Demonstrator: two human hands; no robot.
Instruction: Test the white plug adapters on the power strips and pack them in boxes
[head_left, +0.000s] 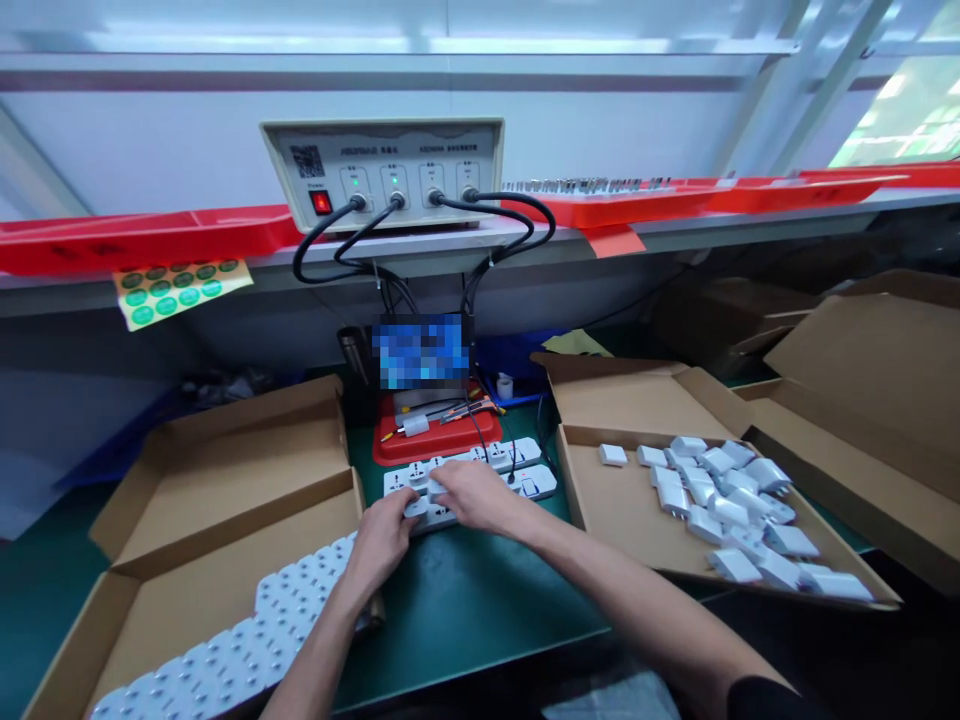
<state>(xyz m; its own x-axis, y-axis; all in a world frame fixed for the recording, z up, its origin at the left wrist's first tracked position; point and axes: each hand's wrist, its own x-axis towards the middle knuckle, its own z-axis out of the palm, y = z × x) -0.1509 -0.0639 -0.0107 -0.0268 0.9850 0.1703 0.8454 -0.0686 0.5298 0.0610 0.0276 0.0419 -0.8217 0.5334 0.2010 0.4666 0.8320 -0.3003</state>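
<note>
Glossy white plastic power strip [480, 470], matt brown cardboard box [225, 500], green mat [465, 600].

screen [421, 351]: blurred | white part [415, 507]: mostly under hands [471, 496], perhaps an adapter | left box [187, 590]: cut off below

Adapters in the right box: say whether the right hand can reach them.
Probably yes: the box is open, the adapters lie uncovered, and only its low wall stands between them and the right hand.
</note>
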